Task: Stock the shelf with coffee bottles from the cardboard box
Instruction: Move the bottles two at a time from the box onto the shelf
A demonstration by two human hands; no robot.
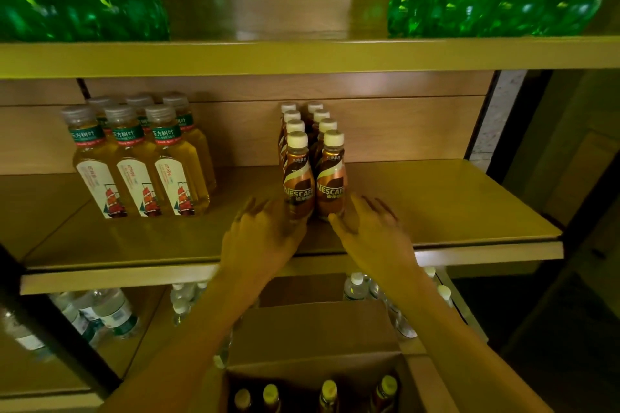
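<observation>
Coffee bottles [298,184] in two rows on middle shelf [436,204]; left hand [261,235], right hand [372,231] flank front pair, grip spread, fingers straight, thumbs touching bases; more in cardboard box [312,329] below.

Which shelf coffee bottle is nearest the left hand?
Front bottle of the left row: left hand overlaps its base; right row's front bottle sits by the right hand.

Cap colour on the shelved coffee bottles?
The coffee bottles have cream-white caps; best seen in the head view.
</observation>
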